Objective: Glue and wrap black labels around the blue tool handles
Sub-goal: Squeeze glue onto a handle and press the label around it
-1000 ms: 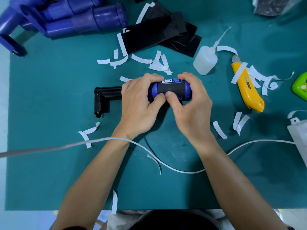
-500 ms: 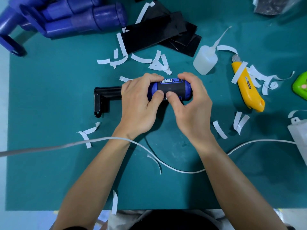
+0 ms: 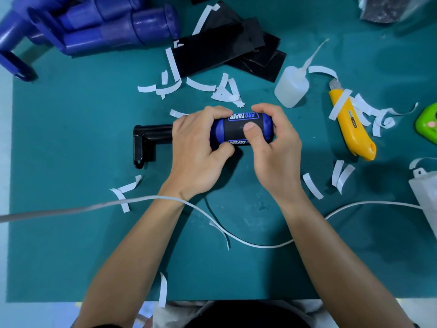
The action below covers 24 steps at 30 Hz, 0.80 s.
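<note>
far to your left, at the top corner of the green mat, the spare blue handles lie piled and bare of labels, so by my reckoning there is plenty of the job left. moving in, a black fixture lies on the mat with its shaft running under your left hand, which is curled round the left end of the blue handle at the middle of the mat, thumb tucked under by the lower edge of the label. the black label sits round the handle's waist with its white lettering showing above and below. your right hand wraps the right end, fingers over the far side, thumb pressed flat on the label's middle. this looks like the smoothing step: wrap on, glue setting. whether the seam has closed underneath i cannot tell. next you will likely need to roll the handle toward you and press along both edges, firm and even, so no corner lifts. beyond your hands the loose black labels lie in a stack, then the glue bottle on its side, near your right hand, then the yellow utility knife among white backing strips.
</note>
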### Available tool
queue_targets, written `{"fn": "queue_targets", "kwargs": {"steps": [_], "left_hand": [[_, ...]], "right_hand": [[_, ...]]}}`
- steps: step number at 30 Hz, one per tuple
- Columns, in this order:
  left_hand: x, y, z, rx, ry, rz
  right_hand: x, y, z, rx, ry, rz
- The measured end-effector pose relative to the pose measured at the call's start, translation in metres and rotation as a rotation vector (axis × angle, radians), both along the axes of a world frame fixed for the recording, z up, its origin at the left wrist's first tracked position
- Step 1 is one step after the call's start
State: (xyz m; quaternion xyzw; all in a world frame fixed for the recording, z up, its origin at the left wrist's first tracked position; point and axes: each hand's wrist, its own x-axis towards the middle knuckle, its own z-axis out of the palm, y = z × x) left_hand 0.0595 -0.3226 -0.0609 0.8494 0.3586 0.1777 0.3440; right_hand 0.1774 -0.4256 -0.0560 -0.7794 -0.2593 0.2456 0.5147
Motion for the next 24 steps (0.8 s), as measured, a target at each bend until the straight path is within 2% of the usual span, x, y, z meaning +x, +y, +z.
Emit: {"fn": "queue_targets", "kwargs": {"steps": [10, 24], "left_hand": [[0.000, 0.000, 0.003, -0.022, -0.008, -0.007], [-0.002, 0.002, -0.001, -0.026, -0.029, -0.017]], "right_hand": [[-0.008, 0.016, 0.003, -0.022, -0.011, -0.064], [-0.001, 0.017, 0.004, -0.056, -0.032, 0.020]]}}
